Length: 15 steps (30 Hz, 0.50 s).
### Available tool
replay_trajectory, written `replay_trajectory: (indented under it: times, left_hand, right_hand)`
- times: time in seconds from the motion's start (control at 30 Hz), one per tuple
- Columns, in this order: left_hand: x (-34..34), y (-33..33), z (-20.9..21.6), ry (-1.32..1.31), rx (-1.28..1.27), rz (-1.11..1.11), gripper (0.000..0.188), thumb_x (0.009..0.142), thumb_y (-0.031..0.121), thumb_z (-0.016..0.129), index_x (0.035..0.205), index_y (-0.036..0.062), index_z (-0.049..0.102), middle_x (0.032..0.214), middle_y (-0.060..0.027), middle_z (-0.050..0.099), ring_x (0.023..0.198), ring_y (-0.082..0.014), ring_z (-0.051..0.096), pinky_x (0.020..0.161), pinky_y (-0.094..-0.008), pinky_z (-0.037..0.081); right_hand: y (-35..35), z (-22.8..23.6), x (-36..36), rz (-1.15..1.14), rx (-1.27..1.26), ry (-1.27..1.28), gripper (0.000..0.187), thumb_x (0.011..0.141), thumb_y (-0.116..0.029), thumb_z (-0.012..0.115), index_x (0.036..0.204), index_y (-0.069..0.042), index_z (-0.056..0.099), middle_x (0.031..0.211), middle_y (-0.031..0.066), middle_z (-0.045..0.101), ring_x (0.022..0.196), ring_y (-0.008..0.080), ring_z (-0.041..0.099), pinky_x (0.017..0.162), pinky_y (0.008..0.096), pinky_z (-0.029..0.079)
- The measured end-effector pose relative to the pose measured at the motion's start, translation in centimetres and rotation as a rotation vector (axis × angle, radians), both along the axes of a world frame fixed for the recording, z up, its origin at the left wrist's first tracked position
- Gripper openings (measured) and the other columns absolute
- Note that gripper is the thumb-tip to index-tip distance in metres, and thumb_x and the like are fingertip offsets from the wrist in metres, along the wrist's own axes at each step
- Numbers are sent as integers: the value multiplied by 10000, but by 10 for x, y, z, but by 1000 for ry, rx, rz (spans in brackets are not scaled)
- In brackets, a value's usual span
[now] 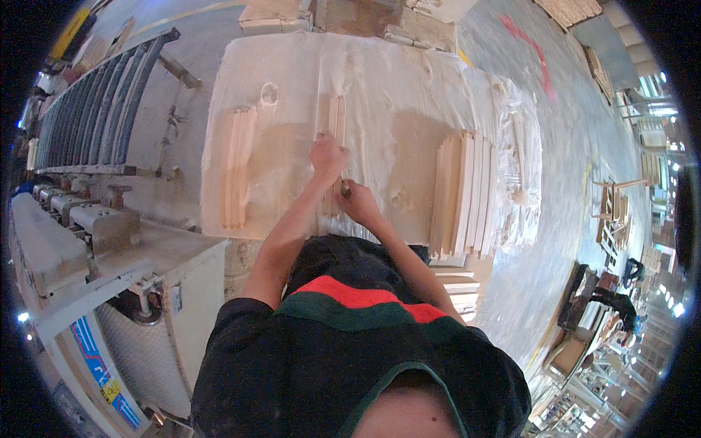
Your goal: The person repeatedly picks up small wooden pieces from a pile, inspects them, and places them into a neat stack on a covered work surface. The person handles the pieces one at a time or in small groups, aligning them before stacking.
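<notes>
A narrow pair of pale wooden strips point(336, 115) lies lengthwise before me on a plastic-covered work surface point(292, 66). My left hand point(328, 155) is closed over the middle of these strips, its fingers curled down around them. Closer to my body, my right hand point(359, 203) is closed beside the strips' near end. A small dark thing shows at its fingertips, too small to name. To the left lies a bundle of wooden strips point(238, 168). A larger row of strips point(465, 193) lies to the right.
At left stands a machine with a metal table point(171, 252), close to my left arm. Beyond it is a dark slatted rack point(102, 109). Crumpled clear plastic point(517, 168) hangs at the surface's right edge. More wood pieces point(456, 288) are stacked below it. A person point(617, 306) is far right.
</notes>
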<state>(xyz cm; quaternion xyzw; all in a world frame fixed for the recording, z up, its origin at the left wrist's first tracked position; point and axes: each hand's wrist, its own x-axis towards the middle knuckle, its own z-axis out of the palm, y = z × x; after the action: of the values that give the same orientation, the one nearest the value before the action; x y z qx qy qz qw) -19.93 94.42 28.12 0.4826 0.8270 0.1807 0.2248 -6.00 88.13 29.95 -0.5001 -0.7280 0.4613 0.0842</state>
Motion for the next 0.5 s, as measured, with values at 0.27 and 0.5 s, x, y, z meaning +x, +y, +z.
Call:
replay_trajectory:
  times: [0.27, 0.5]
  left_hand:
    - [-33, 46, 104, 92, 42, -412, 348, 618, 242, 712, 850, -14, 668, 886, -225, 668, 834, -389, 663, 718, -450, 549]
    - [-33, 89, 192, 216, -49, -668, 338, 581, 197, 718, 872, 27, 710, 855, -205, 691, 772, -317, 700, 683, -439, 567]
  right_hand:
    - [35, 132, 8, 539, 795, -101, 742, 711, -248, 755, 1376, -331, 435, 1360, 138, 410, 1245, 410, 402, 1003, 506, 396]
    - [80, 203, -9, 589, 831, 108, 691, 616, 22, 702, 1252, -221, 584, 1230, 85, 534, 1149, 299, 503, 975, 394, 445]
